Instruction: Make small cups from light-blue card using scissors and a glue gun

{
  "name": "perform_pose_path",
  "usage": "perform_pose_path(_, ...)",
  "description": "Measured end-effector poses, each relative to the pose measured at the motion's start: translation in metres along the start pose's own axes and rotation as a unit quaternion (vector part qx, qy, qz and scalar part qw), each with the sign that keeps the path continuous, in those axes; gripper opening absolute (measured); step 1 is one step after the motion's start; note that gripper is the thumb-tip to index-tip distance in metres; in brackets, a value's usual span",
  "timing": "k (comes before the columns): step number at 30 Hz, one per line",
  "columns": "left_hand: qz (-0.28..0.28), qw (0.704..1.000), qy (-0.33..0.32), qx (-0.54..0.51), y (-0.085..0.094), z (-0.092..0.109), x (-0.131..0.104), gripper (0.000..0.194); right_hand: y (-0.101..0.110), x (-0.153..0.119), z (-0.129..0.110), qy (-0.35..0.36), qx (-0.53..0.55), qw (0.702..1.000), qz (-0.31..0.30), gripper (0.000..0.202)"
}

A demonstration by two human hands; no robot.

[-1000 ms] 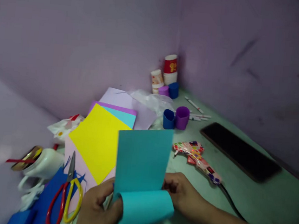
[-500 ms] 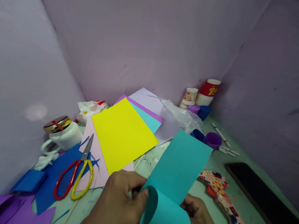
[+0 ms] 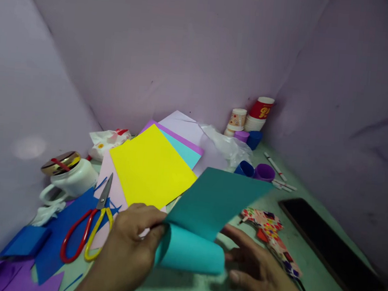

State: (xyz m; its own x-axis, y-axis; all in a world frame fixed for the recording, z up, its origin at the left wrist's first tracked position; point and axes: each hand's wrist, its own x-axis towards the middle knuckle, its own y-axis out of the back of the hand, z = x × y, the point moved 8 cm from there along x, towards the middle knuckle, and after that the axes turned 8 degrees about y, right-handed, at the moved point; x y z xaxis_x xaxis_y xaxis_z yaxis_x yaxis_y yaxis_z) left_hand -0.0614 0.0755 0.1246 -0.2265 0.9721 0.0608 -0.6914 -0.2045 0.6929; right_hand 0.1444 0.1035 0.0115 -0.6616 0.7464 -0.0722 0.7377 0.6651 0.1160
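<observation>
A turquoise sheet of paper (image 3: 209, 199) is raised in front of me, its lower part curled over into a loose roll (image 3: 194, 250). My left hand (image 3: 137, 238) pinches the paper at the left end of the fold between thumb and fingers. Beside the roll's right end is my right hand (image 3: 254, 265), thumb and fingers apart; its fingertips are close to the paper's edge, and whether they touch is unclear. Left of my left hand lie scissors (image 3: 96, 216) with one red and one yellow handle, resting on blue paper (image 3: 58, 233).
Behind the hands is a yellow sheet (image 3: 152, 166) over other coloured sheets. A white mug (image 3: 74, 179) and purple paper (image 3: 23, 275) are at left. Blue cup (image 3: 245, 168), purple cup (image 3: 265, 172), stacked paper cups (image 3: 256, 119), patterned glue gun (image 3: 274, 238) and dark phone (image 3: 331, 248) are at right.
My right hand has loosened from the paper and its fingers have spread. The turquoise paper has tilted, with its free upper part leaning right. The view has shifted slightly.
</observation>
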Motion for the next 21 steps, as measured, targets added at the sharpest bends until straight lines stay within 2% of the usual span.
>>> perform_pose_path(1,0.007,1.000,-0.012,0.008,0.004,0.000,0.001,0.021,0.009,-0.007,0.000,0.008,-0.046,0.999,0.022,0.058)
perform_pose_path(3,0.004,0.999,-0.020,0.027,0.008,-0.005,0.003,0.021,0.038,-0.026,-0.005,0.022,-0.162,0.981,0.107,0.045)
perform_pose_path(5,-0.015,0.999,-0.005,0.032,0.003,-0.014,0.004,0.021,0.070,-0.048,-0.010,0.015,-0.269,0.940,0.210,0.038)
perform_pose_path(7,-0.029,0.999,0.023,0.024,-0.005,-0.024,0.002,0.020,0.097,-0.066,-0.005,-0.059,-0.353,0.896,0.262,0.046)
perform_pose_path(10,-0.004,0.997,0.072,0.011,-0.011,-0.041,-0.004,0.018,0.118,-0.071,0.008,-0.173,-0.435,0.848,0.248,0.051)
perform_pose_path(13,0.044,0.994,0.092,0.027,-0.007,-0.058,-0.006,0.016,0.115,-0.057,0.017,-0.227,-0.461,0.837,0.190,0.044)
perform_pose_path(15,0.043,0.994,0.087,0.048,-0.004,-0.072,-0.003,0.014,0.112,-0.047,0.016,-0.240,-0.457,0.837,0.179,0.039)
perform_pose_path(16,0.013,0.995,0.078,0.059,-0.007,-0.078,0.000,0.014,0.110,-0.042,0.014,-0.238,-0.447,0.844,0.177,0.038)
perform_pose_path(18,-0.007,0.995,0.069,0.067,-0.007,-0.089,0.004,0.016,0.110,-0.035,0.009,-0.233,-0.427,0.856,0.177,0.040)
perform_pose_path(21,-0.013,0.995,0.067,0.074,-0.007,-0.089,0.006,0.017,0.110,-0.028,0.003,-0.221,-0.422,0.864,0.165,0.037)
